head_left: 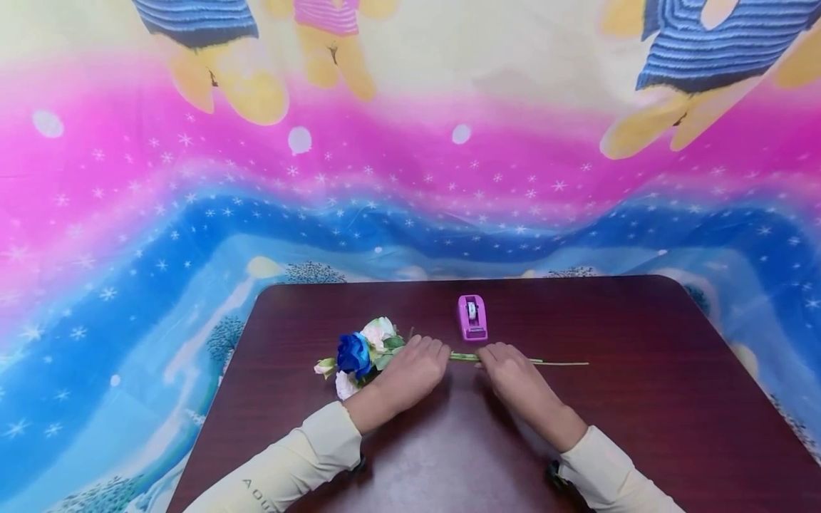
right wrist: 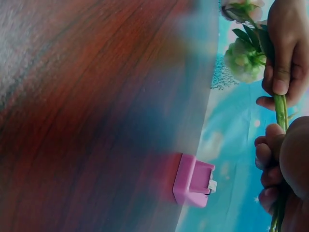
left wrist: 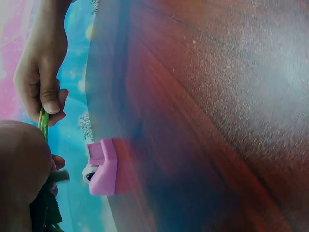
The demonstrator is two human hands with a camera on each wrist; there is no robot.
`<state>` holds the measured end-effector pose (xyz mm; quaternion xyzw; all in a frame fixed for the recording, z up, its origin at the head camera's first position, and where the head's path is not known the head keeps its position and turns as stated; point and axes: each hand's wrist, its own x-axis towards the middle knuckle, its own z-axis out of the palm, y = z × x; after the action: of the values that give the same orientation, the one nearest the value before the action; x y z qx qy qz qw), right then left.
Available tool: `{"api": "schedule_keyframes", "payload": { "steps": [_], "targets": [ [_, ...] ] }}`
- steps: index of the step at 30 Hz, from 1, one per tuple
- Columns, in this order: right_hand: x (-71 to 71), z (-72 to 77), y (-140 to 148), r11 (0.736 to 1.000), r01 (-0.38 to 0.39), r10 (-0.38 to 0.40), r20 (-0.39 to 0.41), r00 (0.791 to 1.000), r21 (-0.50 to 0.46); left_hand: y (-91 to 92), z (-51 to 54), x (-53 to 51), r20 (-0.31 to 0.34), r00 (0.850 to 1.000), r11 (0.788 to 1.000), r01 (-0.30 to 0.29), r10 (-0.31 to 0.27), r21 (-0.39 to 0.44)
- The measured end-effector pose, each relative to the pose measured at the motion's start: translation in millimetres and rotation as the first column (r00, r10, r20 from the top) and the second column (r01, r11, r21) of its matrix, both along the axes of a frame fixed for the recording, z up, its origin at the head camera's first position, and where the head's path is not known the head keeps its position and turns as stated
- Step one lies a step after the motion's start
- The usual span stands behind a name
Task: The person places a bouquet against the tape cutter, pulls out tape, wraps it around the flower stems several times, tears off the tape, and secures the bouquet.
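Observation:
A bunch of artificial flowers, with a blue rose and pale pink blooms, is held sideways with its heads to the left. The left hand grips the green stems just below the blooms and leaves. Farther along the same stems, the right hand pinches them, and the thin ends stick out to its right. A short gap of bare stem shows between the hands. In the right wrist view, both the left hand and the right hand have fingers curled round the stems.
A pink tape dispenser with a roll of tape stands on the dark red-brown table, just beyond the hands. Behind the table's far edge hangs a colourful printed cloth.

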<state>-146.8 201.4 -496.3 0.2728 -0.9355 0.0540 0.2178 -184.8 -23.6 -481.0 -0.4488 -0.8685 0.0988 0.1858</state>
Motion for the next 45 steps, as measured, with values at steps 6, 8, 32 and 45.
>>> {"api": "schedule_keyframes", "payload": {
  "steps": [6, 8, 32, 45],
  "targets": [
    [0.1, -1.6, -0.2, 1.0, 0.019, -0.018, 0.051, 0.999, -0.012, -1.1, -0.2, -1.5, -0.103, 0.994, 0.999, 0.028, -0.03, -0.018],
    [-0.3, -1.6, -0.6, 1.0, 0.021, -0.02, 0.076, 0.997, -0.019, -1.5, -0.5, -1.8, -0.122, 0.992, 0.999, 0.043, -0.043, -0.005],
    [-89.1, 24.0, 17.1, 0.903, 0.398, -0.177, 0.707, 0.684, -0.159, 26.3, -33.3, -20.1, -0.112, 0.993, 0.999, -0.02, 0.025, 0.04],
    [-102.7, 19.9, -0.6, 0.729, 0.647, -0.138, 0.876, 0.462, -0.226, 43.7, -40.2, -35.9, -0.085, 0.994, 0.997, -0.073, 0.07, -0.033]
  ]
}}
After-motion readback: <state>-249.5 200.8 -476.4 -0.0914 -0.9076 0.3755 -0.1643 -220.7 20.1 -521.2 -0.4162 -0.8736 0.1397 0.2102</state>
